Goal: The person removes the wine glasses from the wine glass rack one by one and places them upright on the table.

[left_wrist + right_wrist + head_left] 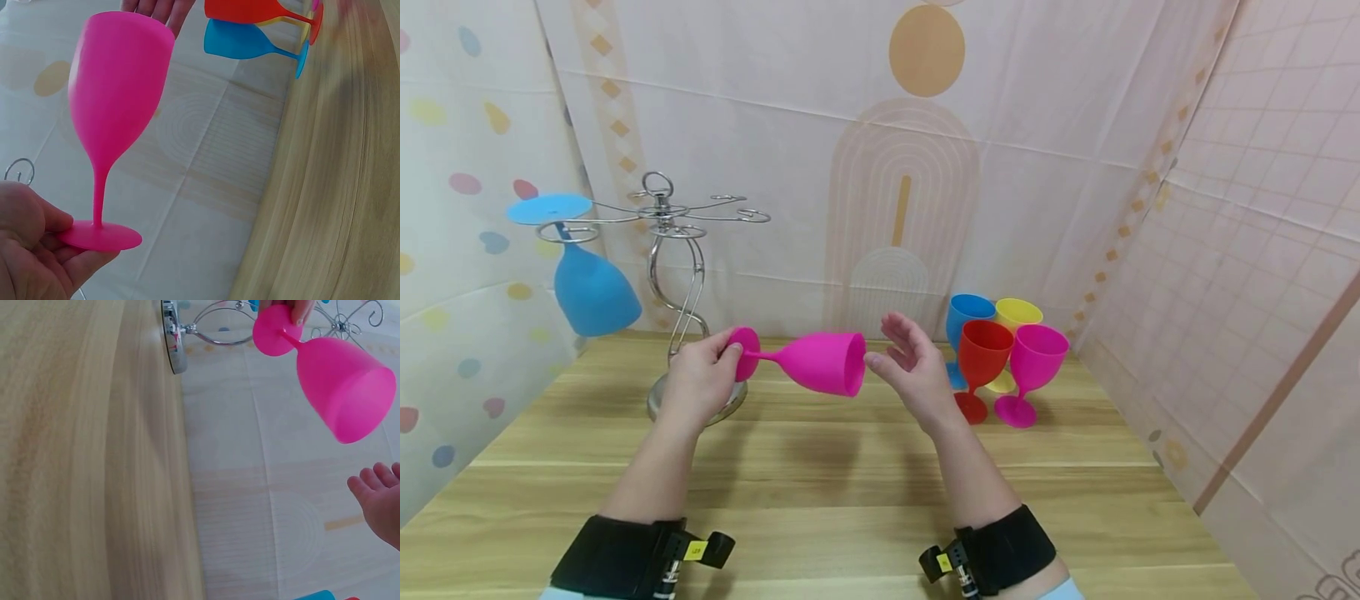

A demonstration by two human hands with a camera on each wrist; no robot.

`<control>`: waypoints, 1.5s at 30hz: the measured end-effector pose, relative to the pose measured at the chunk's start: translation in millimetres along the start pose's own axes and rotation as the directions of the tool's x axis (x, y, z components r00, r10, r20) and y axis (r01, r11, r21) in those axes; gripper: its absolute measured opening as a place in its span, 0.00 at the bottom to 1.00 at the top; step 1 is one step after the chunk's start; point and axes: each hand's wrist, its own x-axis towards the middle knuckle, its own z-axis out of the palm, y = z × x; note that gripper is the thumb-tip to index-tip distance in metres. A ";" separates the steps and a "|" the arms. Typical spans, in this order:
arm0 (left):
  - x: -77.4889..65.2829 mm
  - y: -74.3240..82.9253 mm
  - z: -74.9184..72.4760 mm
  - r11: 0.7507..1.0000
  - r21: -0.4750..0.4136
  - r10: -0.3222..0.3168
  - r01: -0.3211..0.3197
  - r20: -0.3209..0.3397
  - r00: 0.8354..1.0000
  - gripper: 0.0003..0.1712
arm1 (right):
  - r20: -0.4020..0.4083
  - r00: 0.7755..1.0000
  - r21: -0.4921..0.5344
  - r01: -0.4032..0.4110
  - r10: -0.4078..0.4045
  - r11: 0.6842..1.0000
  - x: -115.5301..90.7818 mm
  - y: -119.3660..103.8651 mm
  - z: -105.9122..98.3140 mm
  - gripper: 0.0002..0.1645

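A pink plastic goblet (820,362) lies sideways in the air above the table, its mouth facing right. My left hand (696,379) pinches its round foot between thumb and fingers, as the left wrist view (94,237) also shows. Close to the rim, my right hand (917,379) is raised with its fingers extended and holds nothing; the right wrist view shows a gap between that hand (382,503) and the cup. Behind the left hand stands a chrome goblet rack (664,213) with looped arms. A blue goblet (597,292) hangs tilted by its foot from the rack's left arm.
On the right of the wooden table (835,533) stand a blue goblet (967,312), a yellow goblet (1018,311), a red goblet (985,354) and a second pink goblet (1037,358), all upright and close together. Patterned cloth (760,133) hangs behind the table and along both sides.
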 end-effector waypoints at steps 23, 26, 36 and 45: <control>0.2 3.5 6.3 0.987 -0.103 -0.113 0.122 0.083 0.990 0.25 | 0.050 0.993 0.174 -0.117 0.110 0.978 -2.2 6.0 24.5 0.54; 0.3 3.1 7.4 0.982 -0.135 -0.123 0.134 0.088 0.988 0.25 | 0.068 0.993 0.192 -0.113 0.101 0.975 -2.6 6.6 27.2 0.53; 0.9 1.6 15.5 0.959 -0.221 -0.150 0.176 0.130 0.980 0.25 | 0.081 0.994 0.188 -0.085 0.071 0.979 -3.7 7.7 29.9 0.48; 0.4 3.0 18.8 0.963 -0.206 -0.136 0.172 0.179 0.974 0.25 | 0.029 0.996 0.171 -0.091 0.087 0.981 -4.0 6.0 29.5 0.46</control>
